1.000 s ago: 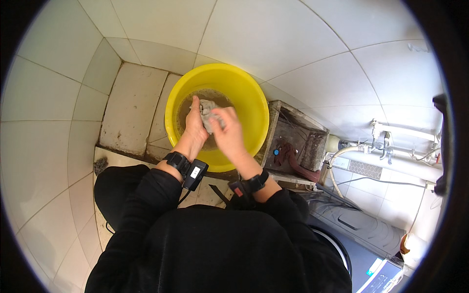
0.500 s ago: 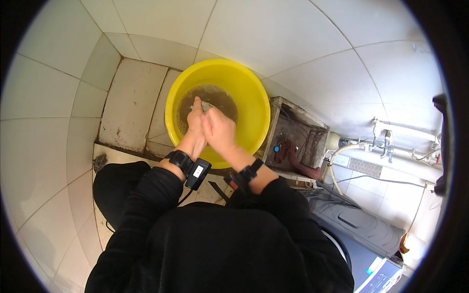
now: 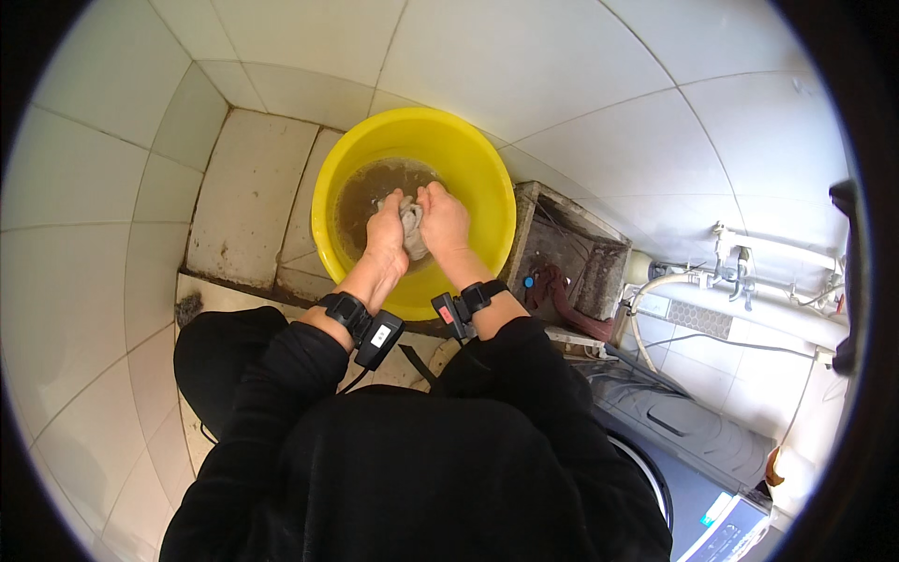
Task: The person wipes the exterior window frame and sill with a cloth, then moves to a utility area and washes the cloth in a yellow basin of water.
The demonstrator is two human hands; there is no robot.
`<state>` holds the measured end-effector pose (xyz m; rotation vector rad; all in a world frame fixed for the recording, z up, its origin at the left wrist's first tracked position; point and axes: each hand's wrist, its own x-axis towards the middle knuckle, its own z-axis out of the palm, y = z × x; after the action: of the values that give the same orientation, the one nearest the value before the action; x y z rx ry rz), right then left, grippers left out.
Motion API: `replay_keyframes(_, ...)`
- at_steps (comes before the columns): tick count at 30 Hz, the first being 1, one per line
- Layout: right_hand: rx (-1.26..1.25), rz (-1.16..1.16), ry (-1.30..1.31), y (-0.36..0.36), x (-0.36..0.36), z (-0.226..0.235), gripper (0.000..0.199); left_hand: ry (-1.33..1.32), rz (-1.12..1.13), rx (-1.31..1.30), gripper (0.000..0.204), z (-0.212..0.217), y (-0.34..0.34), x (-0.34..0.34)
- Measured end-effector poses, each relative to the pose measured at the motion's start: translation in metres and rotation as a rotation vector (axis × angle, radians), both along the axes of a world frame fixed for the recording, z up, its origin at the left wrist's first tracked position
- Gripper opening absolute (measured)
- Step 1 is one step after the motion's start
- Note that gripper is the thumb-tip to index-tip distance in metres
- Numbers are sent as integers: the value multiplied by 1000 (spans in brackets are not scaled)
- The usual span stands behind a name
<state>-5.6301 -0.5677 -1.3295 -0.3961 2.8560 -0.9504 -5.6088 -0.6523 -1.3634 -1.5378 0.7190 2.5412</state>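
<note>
Cloth (image 3: 412, 228), a small greyish wad, sits bunched between the two hands just above the murky brown water (image 3: 361, 201) in the yellow basin (image 3: 473, 164). Judging by how dark the water looks and that the cloth is gripped mid-scrub, the washing seems well under way, with rinsing and wringing apparently not yet done. The left hand (image 3: 386, 234) is curled closed around one side of the cloth, and the right hand (image 3: 445, 220) is clenched on the other side, knuckles up, the two pressed close together. The basin rests on a tiled floor (image 3: 239, 201) in a corner, near a concrete trough (image 3: 576, 248) and a washing machine (image 3: 693, 450).
</note>
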Motion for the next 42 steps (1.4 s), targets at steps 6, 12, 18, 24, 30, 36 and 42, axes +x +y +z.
replay_keyframes(6,-257,236,110,-3,20,-4,14,4,-37,-187,33,-2,-11,6)
replay_keyframes(12,-147,-109,33,-9,2,0,29,15,16,127,33,-6,-2,4)
replay_keyframes(18,-307,182,131,-14,20,0,18,158,-53,25,33,-6,-19,4)
replay_keyframes(24,-46,-53,56,-10,-7,-2,30,53,-14,142,32,-13,-5,2)
replay_keyframes(30,-246,244,164,-13,25,-2,15,101,-69,-69,32,-20,-22,8)
replay_keyframes(36,-190,-158,-360,14,-26,-60,28,92,-139,216,34,-3,-9,6)
replay_keyframes(42,-1075,-219,-1272,47,-33,-60,32,239,-188,343,41,-4,-24,3)
